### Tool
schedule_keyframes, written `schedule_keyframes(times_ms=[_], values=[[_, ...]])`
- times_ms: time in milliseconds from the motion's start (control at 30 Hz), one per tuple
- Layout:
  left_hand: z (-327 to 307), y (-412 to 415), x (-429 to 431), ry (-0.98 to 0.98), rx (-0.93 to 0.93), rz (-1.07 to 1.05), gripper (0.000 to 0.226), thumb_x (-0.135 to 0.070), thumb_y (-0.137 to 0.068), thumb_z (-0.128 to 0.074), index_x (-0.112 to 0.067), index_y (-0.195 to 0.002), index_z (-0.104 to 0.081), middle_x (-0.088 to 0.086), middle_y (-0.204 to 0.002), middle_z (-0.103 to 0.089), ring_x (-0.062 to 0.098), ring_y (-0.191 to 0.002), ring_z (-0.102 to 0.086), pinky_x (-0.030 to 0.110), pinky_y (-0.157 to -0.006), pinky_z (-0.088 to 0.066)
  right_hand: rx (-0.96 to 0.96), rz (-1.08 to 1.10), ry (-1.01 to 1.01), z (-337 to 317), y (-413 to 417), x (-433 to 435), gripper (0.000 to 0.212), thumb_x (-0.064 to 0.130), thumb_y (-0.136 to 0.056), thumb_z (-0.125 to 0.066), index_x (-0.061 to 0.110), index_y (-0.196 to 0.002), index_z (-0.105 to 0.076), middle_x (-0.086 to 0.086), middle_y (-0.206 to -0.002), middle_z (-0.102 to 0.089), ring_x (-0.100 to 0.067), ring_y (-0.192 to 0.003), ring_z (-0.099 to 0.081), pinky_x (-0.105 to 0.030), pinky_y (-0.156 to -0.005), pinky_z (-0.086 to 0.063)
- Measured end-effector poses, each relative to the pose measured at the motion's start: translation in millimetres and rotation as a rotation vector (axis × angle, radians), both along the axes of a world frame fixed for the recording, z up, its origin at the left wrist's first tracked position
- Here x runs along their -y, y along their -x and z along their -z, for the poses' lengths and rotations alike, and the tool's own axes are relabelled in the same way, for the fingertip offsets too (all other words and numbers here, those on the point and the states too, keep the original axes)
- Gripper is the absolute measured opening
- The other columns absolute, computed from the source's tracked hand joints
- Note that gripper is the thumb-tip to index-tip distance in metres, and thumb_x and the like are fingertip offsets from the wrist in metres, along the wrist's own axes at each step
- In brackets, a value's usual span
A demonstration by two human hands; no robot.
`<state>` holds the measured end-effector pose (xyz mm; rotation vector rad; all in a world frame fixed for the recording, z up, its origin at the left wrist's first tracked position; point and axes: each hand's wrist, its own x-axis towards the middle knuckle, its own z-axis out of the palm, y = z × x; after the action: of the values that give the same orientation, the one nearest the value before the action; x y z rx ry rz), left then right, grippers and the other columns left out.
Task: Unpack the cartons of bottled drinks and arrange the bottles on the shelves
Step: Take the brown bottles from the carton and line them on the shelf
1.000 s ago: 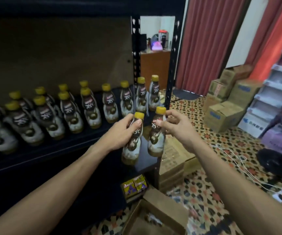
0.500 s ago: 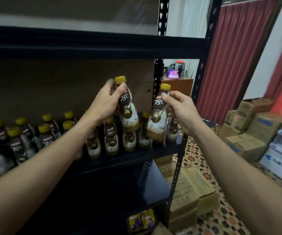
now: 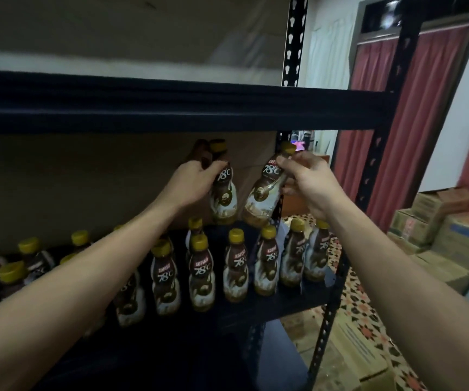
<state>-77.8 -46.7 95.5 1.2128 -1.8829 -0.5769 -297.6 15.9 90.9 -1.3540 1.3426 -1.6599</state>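
Observation:
My left hand (image 3: 192,179) grips a brown-and-cream coffee bottle (image 3: 225,198) with a yellow cap, held upright above the back of the black shelf (image 3: 298,300). My right hand (image 3: 306,179) pinches the neck of a second bottle (image 3: 264,198), which tilts with its base toward the left. Both bottles hang over the shelf's rear right part, just under the upper shelf board (image 3: 171,105). Several matching bottles (image 3: 236,266) stand in rows on the shelf below my hands.
Black perforated uprights (image 3: 369,179) frame the rack's right side. Stacked cardboard cartons (image 3: 439,221) sit on the patterned floor at the right, in front of red curtains (image 3: 425,108). More cartons (image 3: 354,348) lie under the rack's right corner.
Both hands have carried their bottles up from below the shelf edge and further in over the standing rows. The view has tilted upward, showing the upper shelf board.

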Motion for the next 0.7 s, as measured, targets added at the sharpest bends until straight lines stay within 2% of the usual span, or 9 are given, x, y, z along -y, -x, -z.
schedule_keyframes(times_ms=[100,133,200,300,367,467,533,600,700], values=[[-2,4,10,-0.040,0.261,0.010,0.050,-0.047,-0.102,-0.034,-0.016,-0.127,-0.064,0.011,-0.089,-0.060,0.019,-0.076,-0.051,0.030,-0.063,-0.032,-0.037,0.008,-0.035,-1,-3,15,0.036,0.025,-0.093,-0.073,0.020,-0.120,-0.049,0.000,-0.087,-0.068,-0.015,-0.076,-0.063,-0.031,-0.071,-0.056],[-1,5,15,-0.038,0.294,0.033,0.051,-0.048,-0.102,-0.033,-0.016,-0.129,-0.063,0.013,-0.096,-0.063,0.021,-0.080,-0.054,0.029,-0.066,-0.033,-0.073,0.025,-0.048,-2,-3,22,0.042,0.025,-0.092,-0.073,0.013,-0.126,-0.050,-0.002,-0.085,-0.068,-0.017,-0.075,-0.063,-0.032,-0.072,-0.058],[1,8,19,-0.050,0.300,0.085,0.047,-0.052,-0.100,-0.038,-0.016,-0.107,-0.068,0.006,-0.082,-0.064,0.017,-0.073,-0.059,0.026,-0.061,-0.039,-0.166,0.057,-0.071,-4,-3,29,0.035,0.022,-0.093,-0.072,0.006,-0.120,-0.058,-0.011,-0.091,-0.072,-0.025,-0.081,-0.067,-0.043,-0.082,-0.061],[5,14,28,-0.013,0.381,0.113,0.050,-0.060,-0.097,-0.042,-0.017,-0.076,-0.056,0.000,-0.069,-0.057,0.015,-0.065,-0.058,0.027,-0.056,-0.038,-0.275,0.056,-0.106,-2,-4,39,0.030,0.025,-0.090,-0.071,0.003,-0.110,-0.067,-0.019,-0.101,-0.075,-0.034,-0.094,-0.073,-0.057,-0.092,-0.056],[8,17,34,-0.040,0.451,0.143,0.047,-0.062,-0.095,-0.044,-0.020,-0.076,-0.054,-0.002,-0.070,-0.056,0.012,-0.064,-0.055,0.028,-0.055,-0.036,-0.371,0.018,-0.141,2,-5,43,0.044,0.041,-0.081,-0.077,0.006,-0.105,-0.070,-0.014,-0.099,-0.076,-0.029,-0.094,-0.074,-0.057,-0.091,-0.056],[13,20,45,-0.080,0.542,0.207,0.043,-0.059,-0.094,-0.050,-0.017,-0.091,-0.063,-0.003,-0.077,-0.060,0.010,-0.069,-0.056,0.027,-0.057,-0.038,-0.520,-0.024,-0.202,14,1,56,0.069,0.069,-0.063,-0.079,0.018,-0.108,-0.067,-0.006,-0.101,-0.076,-0.023,-0.093,-0.075,-0.053,-0.087,-0.059],[17,22,51,-0.090,0.572,0.261,0.035,-0.053,-0.094,-0.056,-0.019,-0.099,-0.064,-0.004,-0.083,-0.062,0.010,-0.074,-0.058,0.027,-0.062,-0.042,-0.593,-0.097,-0.227,22,3,61,0.065,0.066,-0.065,-0.075,0.024,-0.112,-0.065,-0.001,-0.104,-0.075,-0.020,-0.095,-0.074,-0.051,-0.087,-0.059],[21,24,57,-0.078,0.630,0.290,0.032,-0.051,-0.091,-0.061,-0.021,-0.101,-0.061,-0.003,-0.089,-0.063,0.012,-0.079,-0.059,0.030,-0.067,-0.045,-0.649,-0.116,-0.278,23,-1,61,0.071,0.064,-0.066,-0.074,0.025,-0.123,-0.060,0.000,-0.115,-0.070,-0.019,-0.103,-0.069,-0.047,-0.092,-0.058],[27,25,63,-0.065,0.732,0.331,0.030,-0.044,-0.089,-0.068,-0.016,-0.099,-0.064,0.001,-0.091,-0.066,0.016,-0.079,-0.060,0.030,-0.065,-0.046,-0.757,-0.116,-0.321,23,-9,57,0.055,0.040,-0.090,-0.072,0.014,-0.134,-0.051,0.003,-0.121,-0.060,-0.017,-0.112,-0.058,-0.035,-0.096,-0.050]])
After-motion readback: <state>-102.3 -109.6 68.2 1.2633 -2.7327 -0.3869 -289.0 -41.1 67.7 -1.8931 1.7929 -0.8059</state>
